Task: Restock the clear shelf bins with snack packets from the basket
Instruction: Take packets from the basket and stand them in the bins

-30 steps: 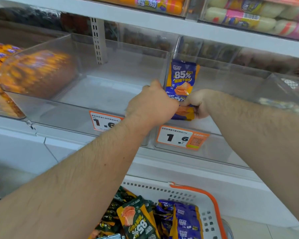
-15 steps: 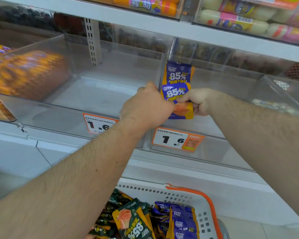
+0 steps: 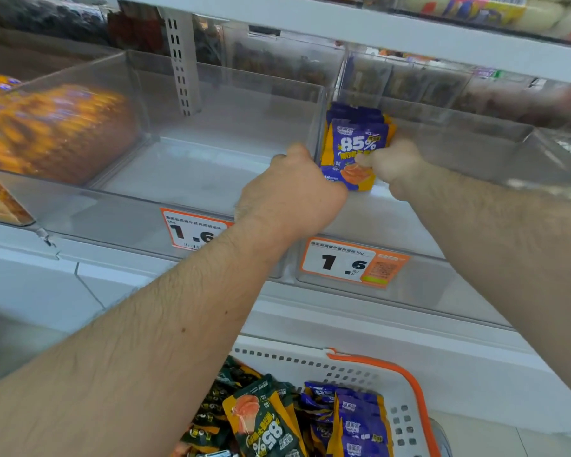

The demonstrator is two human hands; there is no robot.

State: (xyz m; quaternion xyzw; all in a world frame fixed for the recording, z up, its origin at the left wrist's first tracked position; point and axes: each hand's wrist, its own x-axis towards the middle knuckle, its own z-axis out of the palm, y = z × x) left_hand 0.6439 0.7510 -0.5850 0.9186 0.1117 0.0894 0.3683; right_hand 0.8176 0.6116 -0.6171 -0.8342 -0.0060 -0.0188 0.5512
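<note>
At far left a clear bin (image 3: 63, 133) holds blurred orange packets. Next to it the middle bin (image 3: 211, 166) shows only its bare floor, with an orange price tag (image 3: 192, 230) reading 1.6 on its front wall. The left hand (image 3: 297, 189) reaches over that front edge to the divider, fingers curled round the lower left side of the purple packets (image 3: 356, 143). These stand upright, long axis vertical, several stacked face to back, just inside the left wall of the right bin (image 3: 442, 199). The right hand (image 3: 393, 163) pinches the same stack from its right side, so both hands touch it and neither is nearer. The next move likely turns on pressing the stack back against that divider wall so it stands. Below, the basket (image 3: 406, 374) holds more purple packets and dark green packets (image 3: 261, 423), straight beneath the hands.
</note>
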